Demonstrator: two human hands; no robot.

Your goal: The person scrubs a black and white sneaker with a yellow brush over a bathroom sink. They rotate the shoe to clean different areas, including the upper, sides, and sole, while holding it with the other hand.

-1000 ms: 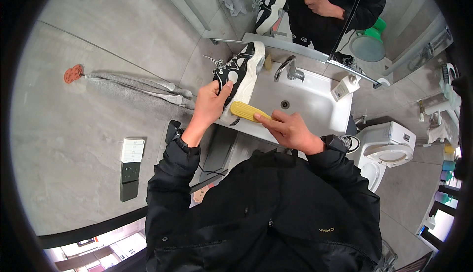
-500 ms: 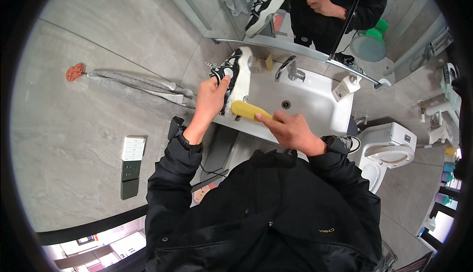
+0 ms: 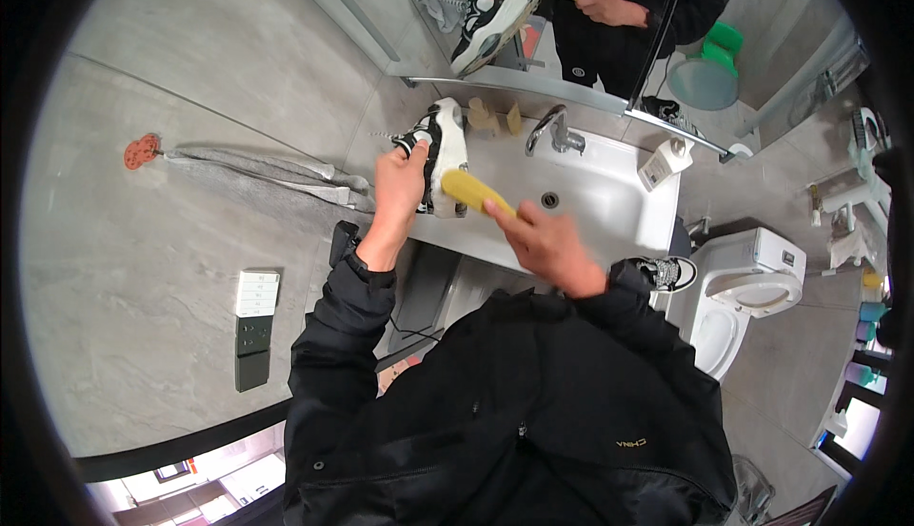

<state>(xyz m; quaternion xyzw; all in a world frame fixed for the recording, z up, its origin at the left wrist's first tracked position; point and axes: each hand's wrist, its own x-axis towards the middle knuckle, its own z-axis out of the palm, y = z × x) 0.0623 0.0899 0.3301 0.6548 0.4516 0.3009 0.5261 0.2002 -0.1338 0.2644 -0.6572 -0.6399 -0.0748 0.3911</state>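
Hands, two of them, work over the left end of one white sink (image 3: 614,188), as the head view shows. The left hand (image 3: 400,183) has its fingers closed around one black-and-white shoe (image 3: 451,150), thumb pressed on its side, the white sole turned rightward. The right hand (image 3: 552,242), slightly blurred, has its fingers wrapped around the handle of one yellow brush (image 3: 469,189), whose broad end lies against the sole's near part. I count one chrome faucet (image 3: 560,134) and one white bottle (image 3: 665,164) at the sink's right. A second shoe (image 3: 670,274) shows beyond the right cuff, near one white toilet (image 3: 755,277). One grey towel (image 3: 262,176) hangs at left; one mirror (image 3: 609,67) repeats both hands, shoe and brush.
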